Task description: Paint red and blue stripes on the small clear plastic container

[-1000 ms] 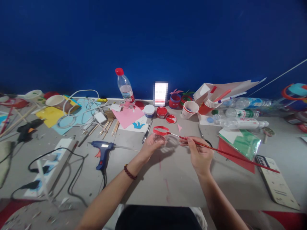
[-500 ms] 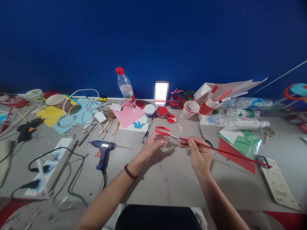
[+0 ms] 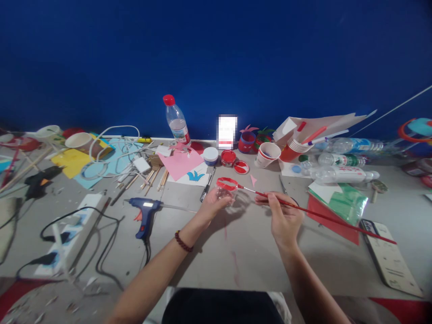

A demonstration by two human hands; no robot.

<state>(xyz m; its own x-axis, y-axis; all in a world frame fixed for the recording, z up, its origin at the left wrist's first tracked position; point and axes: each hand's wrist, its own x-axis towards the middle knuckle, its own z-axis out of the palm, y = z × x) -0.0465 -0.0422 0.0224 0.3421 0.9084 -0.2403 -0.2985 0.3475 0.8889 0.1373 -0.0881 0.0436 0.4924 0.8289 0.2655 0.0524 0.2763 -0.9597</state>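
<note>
My left hand [image 3: 216, 201] is closed round a clear plastic cup-like piece [image 3: 227, 193], perhaps a cut bottle part, whose rim is coated in red paint. Between the fingers of my right hand [image 3: 285, 216] lies a long red paintbrush [image 3: 313, 212], its tip touching the right side of the painted rim. Beyond the hands stand an open jar of red paint [image 3: 228, 157], its paint-smeared lid [image 3: 241, 167] and a closed white-lidded jar [image 3: 210, 156].
A blue glue gun [image 3: 146, 211] and a power strip [image 3: 72, 234] with cables lie left. Scissors [image 3: 284, 185], paper cups [image 3: 267, 155], plastic bottles [image 3: 344, 173] and a phone [image 3: 391, 258] are right. A tall bottle [image 3: 177, 121] stands behind pink paper [image 3: 180, 164].
My right hand and the paintbrush have shifted slightly to the right. My left hand holds the clear piece in nearly the same place.
</note>
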